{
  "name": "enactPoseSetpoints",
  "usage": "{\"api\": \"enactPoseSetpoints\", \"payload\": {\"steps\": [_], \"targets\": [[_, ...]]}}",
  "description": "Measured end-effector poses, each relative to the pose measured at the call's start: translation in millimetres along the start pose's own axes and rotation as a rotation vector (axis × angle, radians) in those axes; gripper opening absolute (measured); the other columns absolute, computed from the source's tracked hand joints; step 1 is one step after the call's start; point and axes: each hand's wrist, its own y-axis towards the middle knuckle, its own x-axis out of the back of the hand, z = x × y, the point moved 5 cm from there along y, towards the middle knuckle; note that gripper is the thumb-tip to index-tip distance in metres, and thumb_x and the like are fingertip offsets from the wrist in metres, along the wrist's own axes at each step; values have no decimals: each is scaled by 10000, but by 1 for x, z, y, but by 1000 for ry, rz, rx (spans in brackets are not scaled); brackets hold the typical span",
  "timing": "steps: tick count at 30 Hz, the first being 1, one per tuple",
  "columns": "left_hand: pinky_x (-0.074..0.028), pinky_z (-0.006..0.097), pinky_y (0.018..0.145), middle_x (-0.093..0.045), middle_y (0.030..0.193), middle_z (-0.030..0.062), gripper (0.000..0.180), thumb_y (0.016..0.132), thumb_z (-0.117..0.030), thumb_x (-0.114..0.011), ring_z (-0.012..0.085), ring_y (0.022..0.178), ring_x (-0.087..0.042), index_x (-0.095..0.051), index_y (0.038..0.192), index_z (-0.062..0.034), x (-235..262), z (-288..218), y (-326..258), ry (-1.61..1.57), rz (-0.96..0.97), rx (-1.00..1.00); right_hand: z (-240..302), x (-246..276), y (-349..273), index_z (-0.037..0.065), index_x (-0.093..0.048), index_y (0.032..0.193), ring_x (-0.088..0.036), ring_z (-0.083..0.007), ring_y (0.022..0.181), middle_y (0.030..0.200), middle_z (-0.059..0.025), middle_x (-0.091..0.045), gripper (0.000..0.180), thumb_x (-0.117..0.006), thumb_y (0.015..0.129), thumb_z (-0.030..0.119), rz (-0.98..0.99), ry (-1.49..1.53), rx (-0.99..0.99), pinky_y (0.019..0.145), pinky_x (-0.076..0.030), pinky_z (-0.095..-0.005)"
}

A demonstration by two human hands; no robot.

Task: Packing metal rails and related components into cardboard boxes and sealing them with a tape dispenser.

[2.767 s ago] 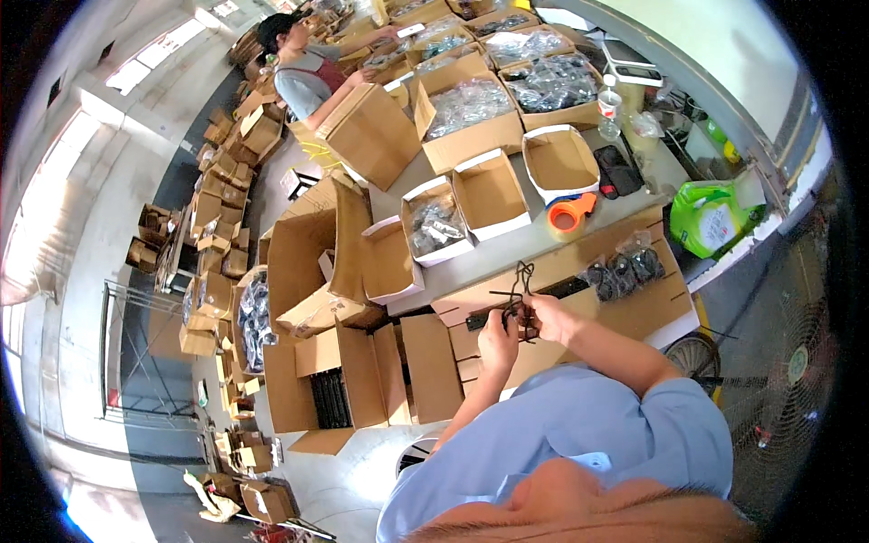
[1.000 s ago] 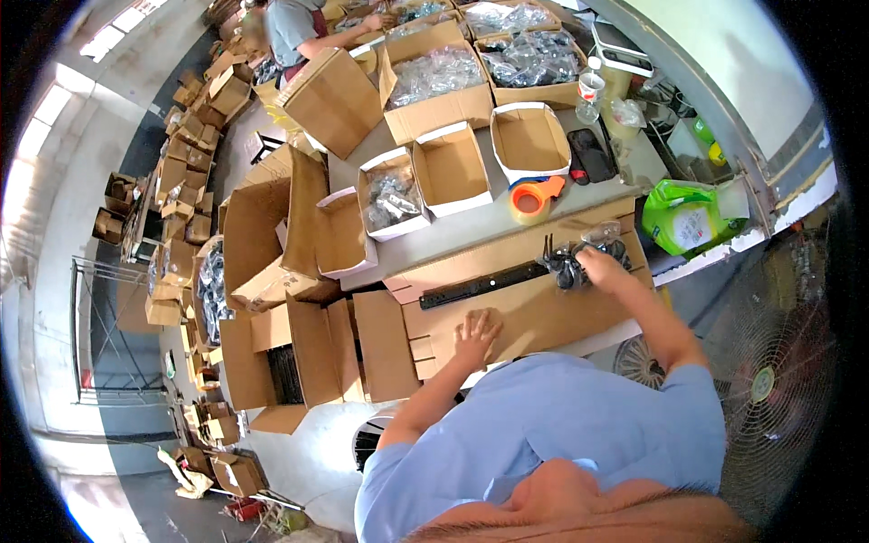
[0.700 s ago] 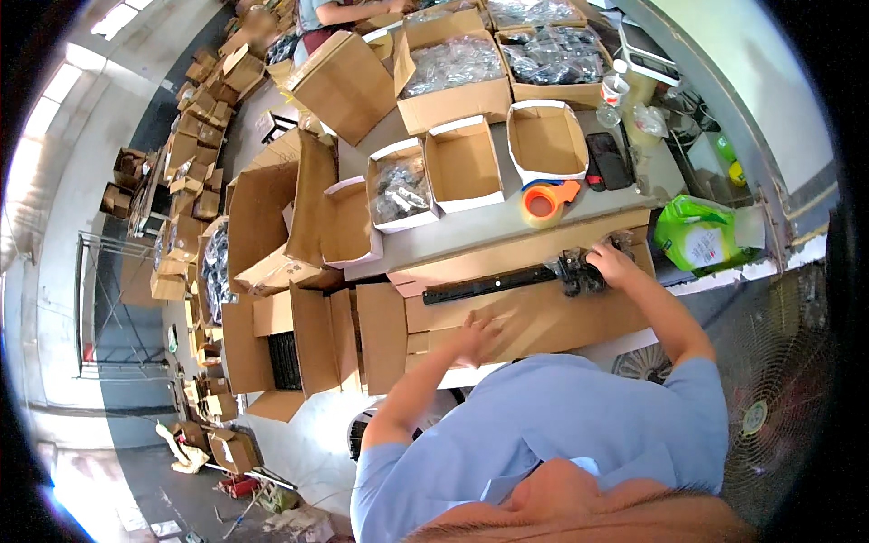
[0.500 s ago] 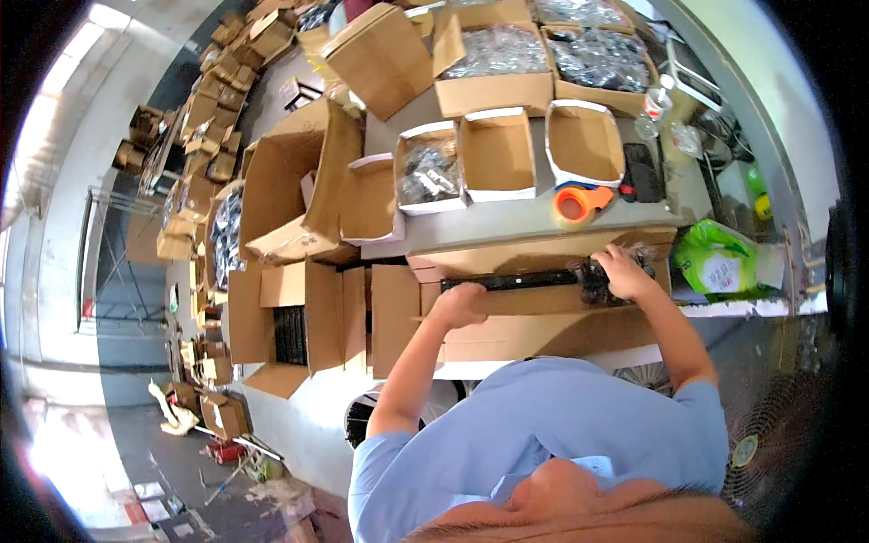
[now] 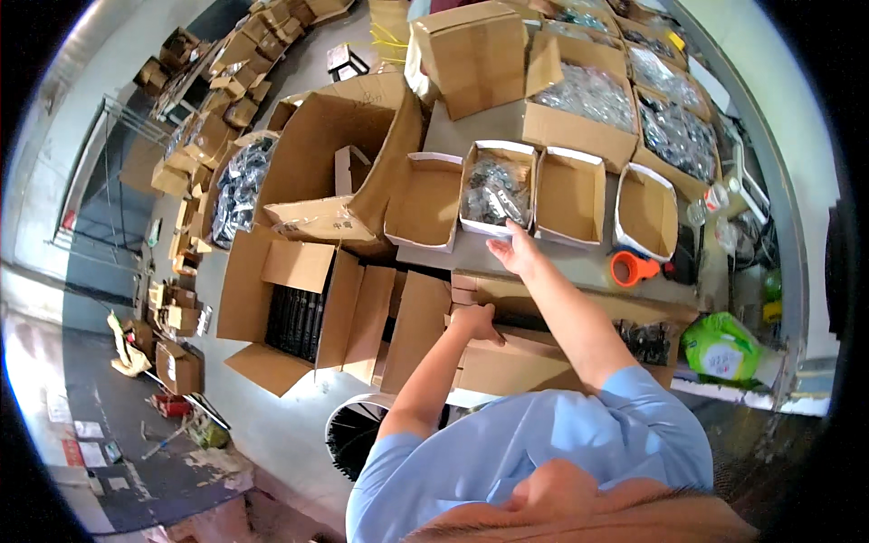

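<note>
A long cardboard box [image 5: 534,348] lies open in front of me, holding a dark bar [image 5: 522,321] mostly covered by my right arm. At the box's left end, my left hand [image 5: 475,323] curls its fingers down; what they grip is hidden. My right hand [image 5: 514,251] reaches over the box with fingers apart, nothing visible in it. Its fingertips are at the front rim of a small white-edged tray [image 5: 497,226] of clear-bagged parts. More dark parts in clear plastic [image 5: 644,339] lie at the long box's right end.
Shallow trays [image 5: 569,195] flank the bagged parts. An orange tape dispenser [image 5: 632,269] and a green bag [image 5: 721,348] sit right. Left, an open carton [image 5: 237,288] holds black items; behind it stands a large carton [image 5: 308,172]. Cartons of bagged parts [image 5: 587,95] stand far right.
My right hand has left the bagged parts in the long box and moved left and away from me to the small tray. My left hand stays at the box's left end. The view has shifted.
</note>
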Motion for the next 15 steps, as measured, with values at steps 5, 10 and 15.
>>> {"api": "enactPoseSetpoints", "payload": {"steps": [5, 10, 15], "targets": [[-482, 428, 859, -605, 1136, 124, 845, 546, -515, -797, 301, 1054, -584, -486, 1199, -78, -3, 4, 2, -70, -56, -29, 8, -18, 6, -64, -494, 931, -608, -275, 756, 893, -171, -571, 137, -437, 847, 28, -6, 73, 123, 673, -598, -365], [-476, 443, 871, -601, 1144, 118, 817, 546, -499, -804, 297, 1083, -568, -501, 1184, -89, 9, 2, -4, -126, -19, 26, 11, -15, -49, -121, -462, 922, -629, -319, 813, 914, -217, -556, 148, -430, 834, -6, 20, 23, 95, 712, -605, -355], [-469, 436, 877, -600, 1141, 125, 799, 553, -501, -799, 298, 1087, -565, -504, 1169, -87, 10, -2, -3, -76, -40, -4, 16, 31, -116, -84, -481, 950, -627, -297, 881, 957, -181, -568, 144, -483, 841, 9, 186, -146, 161, 752, -596, -361]]}}
